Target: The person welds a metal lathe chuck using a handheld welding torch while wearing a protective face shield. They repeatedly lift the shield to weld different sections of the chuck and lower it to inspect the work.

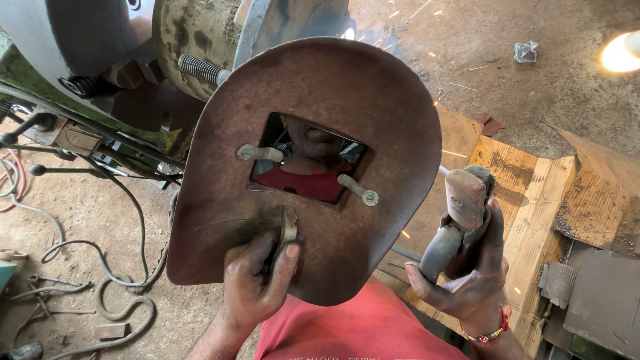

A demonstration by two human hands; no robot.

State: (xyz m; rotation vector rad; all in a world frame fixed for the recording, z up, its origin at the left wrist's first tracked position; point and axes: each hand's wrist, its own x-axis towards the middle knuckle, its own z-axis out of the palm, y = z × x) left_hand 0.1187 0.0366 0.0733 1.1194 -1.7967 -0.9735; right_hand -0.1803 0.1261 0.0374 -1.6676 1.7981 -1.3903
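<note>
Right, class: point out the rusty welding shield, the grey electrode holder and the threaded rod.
Rusty welding shield (373,100), head view, upper face.
Grey electrode holder (465,200), head view, its head.
Threaded rod (200,69), head view, mid-thread.

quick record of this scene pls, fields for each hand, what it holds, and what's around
left hand: shut on the handle of a rusty welding shield, held up
shield window: dark glass, two bolts
right hand: shut on a welding electrode holder
behind shield: sparks, large metal machine
floor: cables, wooden boards

Sharp daylight, flare glare top right.
</note>
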